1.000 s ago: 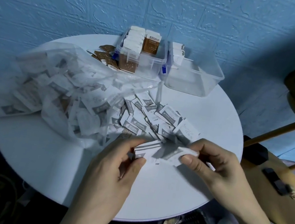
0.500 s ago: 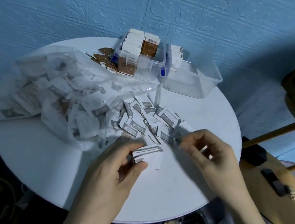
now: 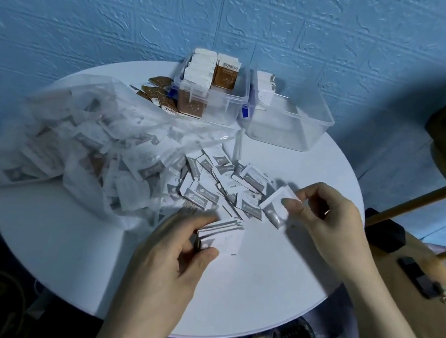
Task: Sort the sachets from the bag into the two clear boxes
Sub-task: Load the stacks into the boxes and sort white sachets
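Both hands curled w/ sachets: left hand, right hand.

On the table, the bag lies left, loose sachets at centre, and two boxes side by side at the far edge.

The left hand reaches in from the near edge, back of the hand up, forearm bare. Its thumb and curled fingers close in a grip on a small stack of sachets held just above the table. The right hand comes in from the near right, wrist bent to the left, fingers curled. Its thumb and forefinger pinch one white sachet by the edge, held tilted, apart from the left hand.
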Demonstrator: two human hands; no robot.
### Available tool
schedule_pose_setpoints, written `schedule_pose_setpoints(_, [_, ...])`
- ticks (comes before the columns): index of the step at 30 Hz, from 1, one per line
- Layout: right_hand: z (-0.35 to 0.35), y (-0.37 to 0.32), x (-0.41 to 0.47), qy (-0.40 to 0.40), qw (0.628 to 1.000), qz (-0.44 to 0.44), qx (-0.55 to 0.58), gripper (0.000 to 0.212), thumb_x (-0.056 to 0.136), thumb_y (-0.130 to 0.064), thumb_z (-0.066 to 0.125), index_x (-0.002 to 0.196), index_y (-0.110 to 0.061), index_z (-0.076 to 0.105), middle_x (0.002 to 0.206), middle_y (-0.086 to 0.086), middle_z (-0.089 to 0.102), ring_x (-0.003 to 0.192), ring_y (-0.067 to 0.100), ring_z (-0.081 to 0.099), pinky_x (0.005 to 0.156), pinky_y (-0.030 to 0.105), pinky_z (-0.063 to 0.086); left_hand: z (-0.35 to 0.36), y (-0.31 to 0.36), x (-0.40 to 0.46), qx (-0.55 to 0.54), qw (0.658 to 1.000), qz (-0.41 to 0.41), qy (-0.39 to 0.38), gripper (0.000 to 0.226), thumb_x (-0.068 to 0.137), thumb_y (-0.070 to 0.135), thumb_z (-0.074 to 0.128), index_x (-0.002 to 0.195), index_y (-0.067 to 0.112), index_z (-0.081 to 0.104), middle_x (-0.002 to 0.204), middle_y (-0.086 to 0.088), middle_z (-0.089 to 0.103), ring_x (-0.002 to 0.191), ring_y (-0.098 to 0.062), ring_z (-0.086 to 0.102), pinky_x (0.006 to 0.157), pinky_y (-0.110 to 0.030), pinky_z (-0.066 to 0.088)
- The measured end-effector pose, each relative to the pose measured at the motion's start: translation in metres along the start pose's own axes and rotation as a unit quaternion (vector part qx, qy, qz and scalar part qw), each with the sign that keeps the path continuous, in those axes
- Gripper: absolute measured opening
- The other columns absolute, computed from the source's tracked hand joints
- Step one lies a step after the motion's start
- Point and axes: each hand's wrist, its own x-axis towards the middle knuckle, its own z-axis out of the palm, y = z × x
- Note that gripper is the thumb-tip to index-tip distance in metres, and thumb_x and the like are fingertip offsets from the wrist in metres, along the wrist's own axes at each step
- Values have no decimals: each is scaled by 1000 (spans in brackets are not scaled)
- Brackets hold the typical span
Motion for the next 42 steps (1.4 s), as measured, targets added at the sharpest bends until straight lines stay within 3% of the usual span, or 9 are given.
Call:
schedule_pose_setpoints(6, [-17,-5,-27,-63,965,-20,253,32,83,-33,71,76,-3,60,65,7,52,65,16,45,64,25,36,-1,3,0,-8,1000,0,6,47,75,13,80,105,46,63,71,14,51,55,-3,46,56,-6,36])
schedule_pose_setpoints(8, [-16,-6,-35,-128,956,-36,260,35,80,-42,73,75,-10,60,63,10,53,63,15,47,61,22,36,0,4,1,-14,1000,-1,5,41,73,29,79,105,48,63,72,16,51,55,-2,46,55,-8,36])
schedule_pose_setpoints(14, [6,-23,-51,-186,955,-67,220,14,82,-20,68,75,-12,59,64,10,62,63,12,57,64,20,42,-2,5,1,-29,999,-12,-14,57,61,57,78,114,47,59,75,20,54,60,-3,47,57,-10,37])
schedule_pose_setpoints(20, [18,-29,-49,-211,947,-72,233,18,82,-27,71,77,-12,63,69,10,67,65,28,58,61,35,42,-1,5,0,0,1000,3,-6,49,73,13,82,106,44,63,77,26,53,57,2,47,55,-5,36])
schedule_pose_setpoints(28, [13,-8,33,-48,996,-61,48,9,87,-21,70,93,-26,64,96,-8,64,60,13,47,59,18,40,0,2,-1,-5,1000,18,2,49,76,6,78,110,38,64,76,19,50,56,-1,45,56,-9,38])
schedule_pose_setpoints(31, [16,-9,57,-141,990,-24,11,44,80,-28,76,120,-24,59,109,-7,60,63,5,47,64,11,40,0,3,1,3,1000,27,6,53,75,4,78,109,42,62,79,22,50,56,0,46,57,-7,38])
schedule_pose_setpoints(34, [20,-12,64,-178,983,-31,14,51,77,-20,79,124,-23,58,105,-2,56,56,-3,45,61,8,39,1,1,2,-3,1000,23,7,59,75,3,78,107,49,59,81,24,50,58,1,46,59,-8,38])
schedule_pose_setpoints(38, [23,-12,62,-117,991,-31,52,50,74,-11,82,118,-21,61,93,-7,52,51,0,44,55,8,36,2,-2,1,-6,1000,15,9,61,74,4,78,114,46,60,82,25,49,63,0,49,62,-9,40])
schedule_pose_setpoints(42, [12,-11,53,-84,990,-36,109,18,80,-5,75,93,-14,68,61,-8,49,48,4,34,50,13,30,2,-1,0,-2,1000,18,21,53,72,6,81,113,36,67,74,25,47,59,-1,43,59,-8,37])
